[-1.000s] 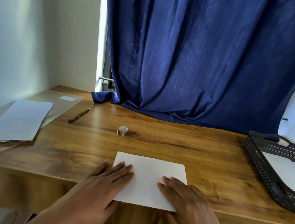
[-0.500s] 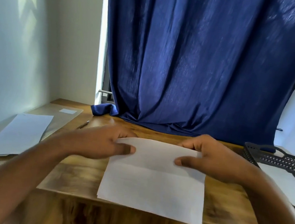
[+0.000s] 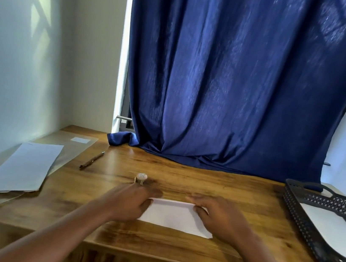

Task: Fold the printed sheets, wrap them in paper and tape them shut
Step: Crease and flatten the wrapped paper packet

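Folded white sheet lies flat on the wooden table, near its front edge and between our two hands; that is where we start, though we go on from the largest thing to the smallest. Behind the table hangs a dark blue curtain, its hem pooled on the wood. At the right stands a black lattice tray with white paper in it. At the far left, loose white papers rest on a clear plastic sleeve. Our left hand covers the sheet's left end and our right hand its right end, fingers reaching to the far folded edge; through the blur we cannot tell whether they pinch or press. A brown pen lies beyond, and a small tape roll stands just behind the left hand.
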Available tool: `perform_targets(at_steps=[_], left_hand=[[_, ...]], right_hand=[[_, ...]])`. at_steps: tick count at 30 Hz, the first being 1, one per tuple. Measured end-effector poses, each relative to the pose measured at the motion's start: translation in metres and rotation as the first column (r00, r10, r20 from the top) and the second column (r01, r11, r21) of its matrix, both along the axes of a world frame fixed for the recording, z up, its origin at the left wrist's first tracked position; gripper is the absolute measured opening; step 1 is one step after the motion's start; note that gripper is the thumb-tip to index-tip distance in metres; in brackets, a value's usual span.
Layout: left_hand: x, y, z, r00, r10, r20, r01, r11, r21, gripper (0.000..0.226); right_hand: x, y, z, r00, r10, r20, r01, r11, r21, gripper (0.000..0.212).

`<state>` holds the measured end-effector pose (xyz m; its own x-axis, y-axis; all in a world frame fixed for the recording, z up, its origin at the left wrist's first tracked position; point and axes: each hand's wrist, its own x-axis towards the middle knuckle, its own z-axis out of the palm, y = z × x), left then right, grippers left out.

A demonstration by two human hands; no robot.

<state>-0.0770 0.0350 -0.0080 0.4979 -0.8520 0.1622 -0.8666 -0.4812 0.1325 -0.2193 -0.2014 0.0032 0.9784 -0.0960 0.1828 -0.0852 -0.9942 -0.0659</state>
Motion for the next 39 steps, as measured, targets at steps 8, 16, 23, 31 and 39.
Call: perform_targets(at_steps=[8,16,23,31,39], left_hand=[[-0.010,0.009,-0.035,1.000,0.002,-0.028,0.003,0.980,0.200,0.073],[-0.015,0.003,-0.036,1.000,0.011,0.002,-0.011,0.986,0.165,0.069],[-0.032,-0.025,-0.045,1.000,-0.012,-0.017,0.014,0.987,0.160,0.068],[-0.032,-0.025,-0.051,1.000,-0.017,-0.015,0.020,0.986,0.163,0.070],[-0.033,-0.023,-0.050,0.999,0.005,-0.046,0.001,0.989,0.146,0.084]], right_hand=[[-0.023,0.013,-0.042,0.981,0.028,-0.193,-0.016,0.998,0.065,0.076],[-0.027,0.014,-0.054,0.975,0.018,-0.223,0.002,0.996,0.089,0.079],[-0.028,0.017,-0.050,0.974,0.007,-0.227,0.011,0.997,0.078,0.080],[-0.005,0.051,-0.042,0.985,-0.029,-0.172,0.043,0.996,0.080,0.074],[-0.003,0.055,-0.050,0.972,-0.074,-0.222,0.103,0.987,0.120,0.108]])
